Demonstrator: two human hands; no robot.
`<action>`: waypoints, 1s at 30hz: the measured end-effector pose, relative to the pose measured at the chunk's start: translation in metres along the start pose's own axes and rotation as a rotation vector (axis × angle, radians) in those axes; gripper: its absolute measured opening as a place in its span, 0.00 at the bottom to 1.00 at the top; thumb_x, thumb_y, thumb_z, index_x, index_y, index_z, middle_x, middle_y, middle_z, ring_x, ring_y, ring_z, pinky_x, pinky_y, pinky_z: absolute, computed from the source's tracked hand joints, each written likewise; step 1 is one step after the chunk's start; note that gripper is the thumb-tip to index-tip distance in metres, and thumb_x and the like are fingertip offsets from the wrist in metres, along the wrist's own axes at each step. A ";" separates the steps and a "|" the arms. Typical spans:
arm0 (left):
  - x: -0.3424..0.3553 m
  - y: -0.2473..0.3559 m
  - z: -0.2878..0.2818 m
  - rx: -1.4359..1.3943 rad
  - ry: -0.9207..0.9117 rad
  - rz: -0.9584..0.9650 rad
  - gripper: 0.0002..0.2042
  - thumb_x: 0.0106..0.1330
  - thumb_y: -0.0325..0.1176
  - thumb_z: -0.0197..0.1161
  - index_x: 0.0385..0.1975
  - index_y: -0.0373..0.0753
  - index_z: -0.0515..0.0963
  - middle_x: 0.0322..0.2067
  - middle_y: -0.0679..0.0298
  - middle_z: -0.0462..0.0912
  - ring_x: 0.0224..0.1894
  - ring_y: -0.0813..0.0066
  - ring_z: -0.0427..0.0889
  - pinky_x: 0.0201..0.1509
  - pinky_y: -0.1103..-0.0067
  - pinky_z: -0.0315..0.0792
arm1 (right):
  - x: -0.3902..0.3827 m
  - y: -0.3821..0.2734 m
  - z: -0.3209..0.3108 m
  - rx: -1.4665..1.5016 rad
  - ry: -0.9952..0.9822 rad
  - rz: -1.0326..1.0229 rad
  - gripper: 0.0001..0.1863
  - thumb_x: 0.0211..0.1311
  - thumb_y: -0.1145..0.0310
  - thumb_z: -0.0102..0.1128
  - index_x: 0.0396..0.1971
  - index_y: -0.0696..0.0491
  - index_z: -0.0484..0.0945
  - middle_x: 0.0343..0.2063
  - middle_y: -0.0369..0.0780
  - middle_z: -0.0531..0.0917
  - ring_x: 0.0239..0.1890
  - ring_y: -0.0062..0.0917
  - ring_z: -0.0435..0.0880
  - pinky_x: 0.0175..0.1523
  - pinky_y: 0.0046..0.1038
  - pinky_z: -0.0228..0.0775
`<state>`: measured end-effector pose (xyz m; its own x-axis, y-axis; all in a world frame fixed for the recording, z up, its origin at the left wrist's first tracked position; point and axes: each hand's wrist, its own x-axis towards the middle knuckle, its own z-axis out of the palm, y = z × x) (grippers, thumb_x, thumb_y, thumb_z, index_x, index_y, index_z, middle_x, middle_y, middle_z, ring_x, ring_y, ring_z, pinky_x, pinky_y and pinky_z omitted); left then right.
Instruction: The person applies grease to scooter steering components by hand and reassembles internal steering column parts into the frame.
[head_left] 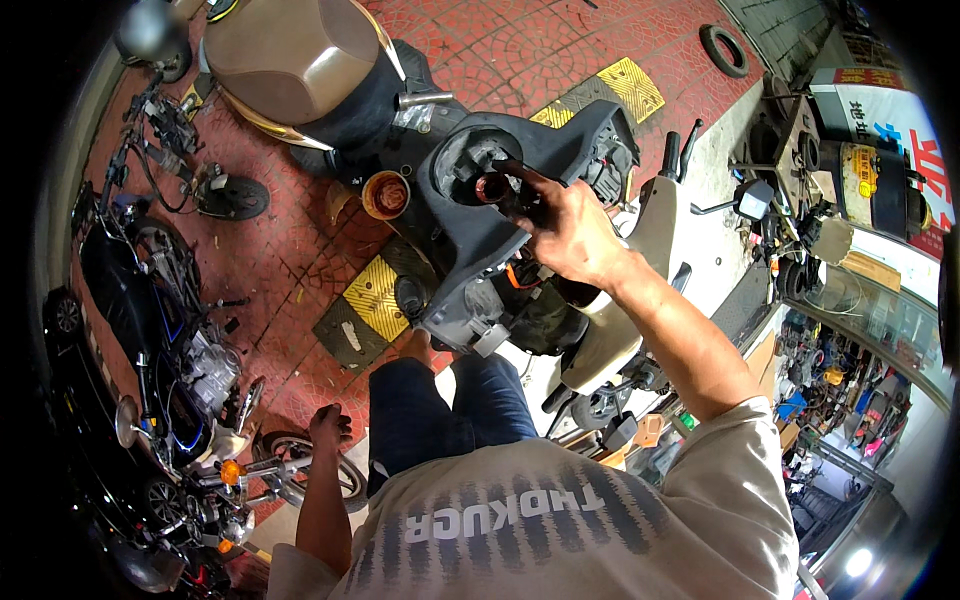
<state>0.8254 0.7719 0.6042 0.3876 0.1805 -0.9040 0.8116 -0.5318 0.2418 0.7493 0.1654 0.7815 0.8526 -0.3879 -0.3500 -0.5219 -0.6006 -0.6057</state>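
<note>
My right hand [570, 232] reaches over the dark grey front body of a scooter [470, 245]. Its darkened index finger and thumb are at a small dark ring-like part [489, 188] with a reddish-brown inside, set in the scooter's round opening. The other fingers curl underneath, and what they grip is too dark to make out. Just left of the opening stands a round tub [386, 194] with reddish paste in it. Hanging low beside my left leg, my left hand [330, 427] has its fingers curled in, with nothing visible in them.
The scooter's brown seat [295, 50] lies toward the far left. Motorcycles, one black [140, 320], line the left side. Yellow-and-black ramp blocks [375, 300] rest on the red tiles. A loose tire [723, 51] lies at the far right, and a cluttered workbench [790, 125] stands nearer.
</note>
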 end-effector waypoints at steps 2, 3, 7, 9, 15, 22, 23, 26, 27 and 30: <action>-0.002 0.002 0.002 -0.015 0.013 0.008 0.15 0.71 0.39 0.68 0.48 0.36 0.81 0.26 0.57 0.84 0.19 0.69 0.79 0.19 0.70 0.75 | 0.006 -0.004 -0.006 -0.024 -0.006 -0.089 0.27 0.59 0.73 0.66 0.62 0.51 0.77 0.40 0.51 0.87 0.41 0.46 0.87 0.48 0.38 0.78; -0.006 0.005 0.005 -0.011 0.018 0.011 0.14 0.71 0.39 0.67 0.48 0.36 0.81 0.26 0.57 0.84 0.19 0.69 0.79 0.19 0.70 0.75 | 0.009 -0.002 -0.007 -0.065 0.003 -0.125 0.27 0.59 0.73 0.66 0.61 0.51 0.78 0.40 0.50 0.87 0.41 0.47 0.87 0.48 0.39 0.78; -0.012 0.009 0.006 0.017 0.007 -0.003 0.15 0.70 0.41 0.67 0.49 0.38 0.79 0.27 0.60 0.84 0.21 0.72 0.80 0.21 0.73 0.75 | 0.012 -0.001 -0.013 -0.219 -0.013 -0.156 0.27 0.56 0.73 0.67 0.59 0.52 0.78 0.38 0.50 0.86 0.41 0.48 0.86 0.48 0.41 0.79; -0.011 0.005 0.003 0.009 -0.001 -0.006 0.15 0.70 0.41 0.67 0.49 0.38 0.79 0.27 0.60 0.84 0.21 0.72 0.80 0.21 0.74 0.75 | 0.011 -0.001 -0.015 -0.299 -0.044 -0.130 0.28 0.54 0.74 0.66 0.59 0.53 0.78 0.38 0.51 0.86 0.42 0.49 0.85 0.48 0.41 0.78; -0.001 -0.004 -0.002 -0.009 -0.049 -0.005 0.16 0.70 0.42 0.67 0.50 0.38 0.78 0.26 0.60 0.84 0.21 0.73 0.80 0.22 0.74 0.75 | 0.004 0.000 0.001 0.040 0.060 -0.135 0.27 0.53 0.72 0.59 0.57 0.54 0.79 0.26 0.57 0.82 0.35 0.56 0.83 0.44 0.48 0.77; 0.001 0.018 -0.008 0.048 -0.079 0.080 0.15 0.71 0.43 0.66 0.47 0.38 0.78 0.27 0.61 0.83 0.22 0.74 0.80 0.22 0.77 0.75 | -0.036 -0.008 -0.001 0.953 0.050 0.284 0.15 0.62 0.78 0.57 0.49 0.51 0.78 0.25 0.27 0.70 0.19 0.10 0.61 0.23 0.18 0.47; -0.005 0.032 -0.005 0.061 -0.069 0.059 0.15 0.71 0.42 0.65 0.46 0.37 0.77 0.26 0.60 0.83 0.22 0.74 0.79 0.22 0.76 0.75 | -0.055 -0.005 -0.004 1.091 0.058 0.341 0.17 0.61 0.77 0.58 0.50 0.52 0.78 0.25 0.28 0.72 0.20 0.11 0.63 0.24 0.19 0.51; 0.010 0.047 -0.016 0.053 -0.125 0.062 0.15 0.71 0.42 0.65 0.46 0.37 0.77 0.25 0.60 0.81 0.21 0.74 0.78 0.21 0.75 0.73 | -0.121 -0.014 0.000 1.308 0.173 0.490 0.21 0.65 0.76 0.55 0.58 0.52 0.76 0.24 0.27 0.69 0.18 0.12 0.59 0.23 0.18 0.47; 0.019 0.054 -0.015 0.103 -0.144 0.076 0.14 0.71 0.41 0.65 0.46 0.36 0.77 0.25 0.60 0.81 0.21 0.74 0.77 0.21 0.75 0.72 | -0.146 -0.016 0.007 1.304 0.250 0.514 0.22 0.65 0.74 0.56 0.60 0.52 0.75 0.24 0.28 0.68 0.18 0.12 0.58 0.23 0.18 0.47; 0.029 0.096 -0.018 0.210 -0.179 0.124 0.11 0.73 0.39 0.63 0.41 0.36 0.78 0.23 0.60 0.79 0.19 0.72 0.75 0.21 0.72 0.70 | -0.226 -0.032 0.034 1.390 0.418 0.541 0.26 0.64 0.69 0.61 0.63 0.53 0.72 0.25 0.29 0.69 0.18 0.13 0.59 0.21 0.18 0.48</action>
<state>0.9220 0.7408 0.6078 0.3800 -0.0354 -0.9243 0.6472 -0.7037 0.2931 0.5737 0.2961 0.8558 0.3851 -0.6407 -0.6642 -0.1199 0.6789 -0.7244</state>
